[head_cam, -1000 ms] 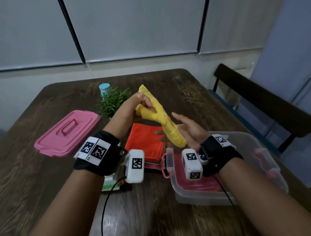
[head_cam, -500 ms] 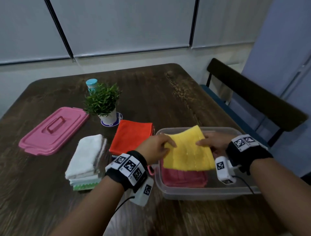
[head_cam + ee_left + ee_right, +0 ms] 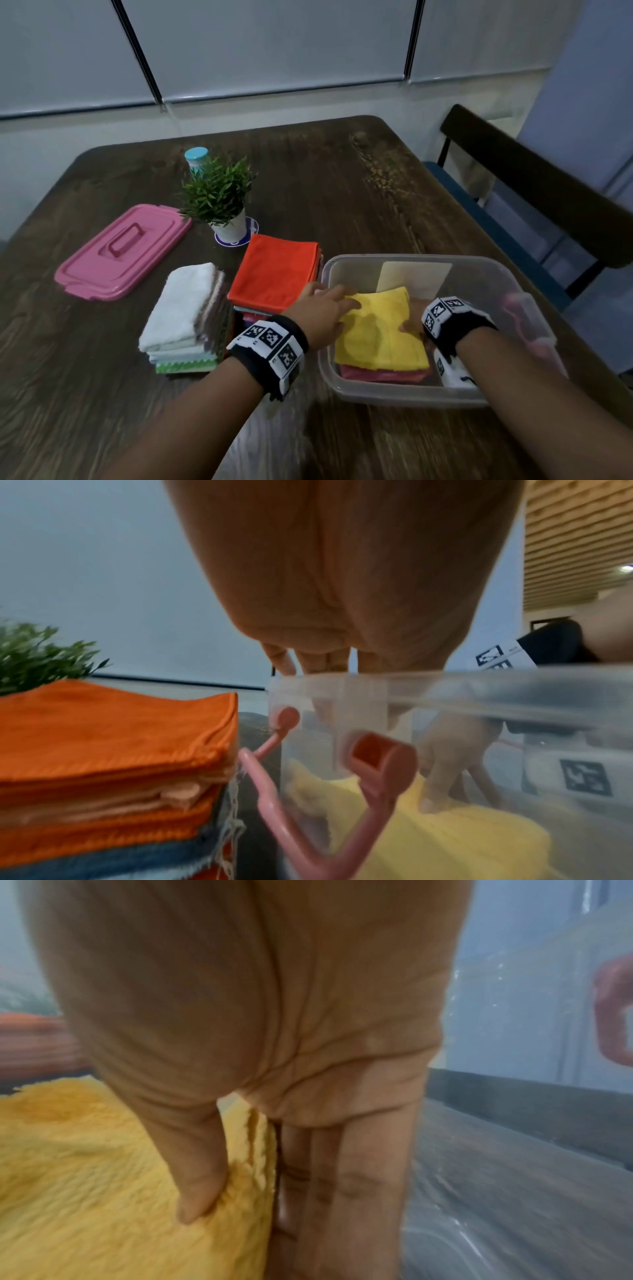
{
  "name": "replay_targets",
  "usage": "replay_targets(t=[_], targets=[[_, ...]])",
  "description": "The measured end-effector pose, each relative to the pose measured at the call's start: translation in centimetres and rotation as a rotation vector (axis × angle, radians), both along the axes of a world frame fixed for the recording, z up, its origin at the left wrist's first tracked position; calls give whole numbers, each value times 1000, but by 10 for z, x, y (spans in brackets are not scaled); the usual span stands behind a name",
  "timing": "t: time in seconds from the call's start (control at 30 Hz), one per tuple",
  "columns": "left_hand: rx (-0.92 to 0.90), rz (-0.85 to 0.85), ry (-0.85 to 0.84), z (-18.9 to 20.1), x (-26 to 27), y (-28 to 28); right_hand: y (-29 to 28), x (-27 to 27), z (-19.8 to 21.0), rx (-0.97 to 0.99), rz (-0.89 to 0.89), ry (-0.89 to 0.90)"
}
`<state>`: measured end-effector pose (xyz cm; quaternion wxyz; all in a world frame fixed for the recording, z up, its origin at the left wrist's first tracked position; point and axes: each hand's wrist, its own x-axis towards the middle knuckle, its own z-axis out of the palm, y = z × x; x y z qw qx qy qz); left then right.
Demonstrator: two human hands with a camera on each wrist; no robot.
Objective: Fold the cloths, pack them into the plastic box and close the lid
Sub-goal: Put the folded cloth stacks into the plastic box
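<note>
The yellow cloth [image 3: 380, 329], held above the plastic box [image 3: 493, 274] a moment earlier, now lay inside; both hands' fingers [image 3: 202, 1191] pinched its edges.

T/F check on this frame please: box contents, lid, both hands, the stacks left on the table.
1. The yellow cloth lies inside the plastic box on top of a pink cloth. True.
2. The pink lid is closed on the box. False: it lies on the table, left of the potted plant.
3. The right hand has its thumb on top of the yellow cloth, fingers down along its edge. True.
4. The left hand holds the orange cloth. False: it reaches over the box rim onto the yellow cloth.
5. No cloths are left outside the box. False: the orange stack and a white-topped stack sit on the table.
</note>
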<state>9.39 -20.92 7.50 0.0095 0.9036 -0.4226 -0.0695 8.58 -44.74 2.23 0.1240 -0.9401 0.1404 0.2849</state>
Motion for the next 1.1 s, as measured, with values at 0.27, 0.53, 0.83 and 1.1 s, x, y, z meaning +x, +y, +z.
replay_targets(t=[0.27, 0.53, 0.83, 1.1], targets=[[-371, 54, 38, -24, -1, 11, 34, 9, 34, -230, 307, -236], [-451, 54, 44, -30, -2, 10, 85, -9, 32, -157, 983, -99], [-478, 61, 22, -30, -2, 9, 101, -13, 13, -170, 1085, -209], [-505, 60, 8, -31, -3, 10, 91, -26, 20, -160, 1238, -161]])
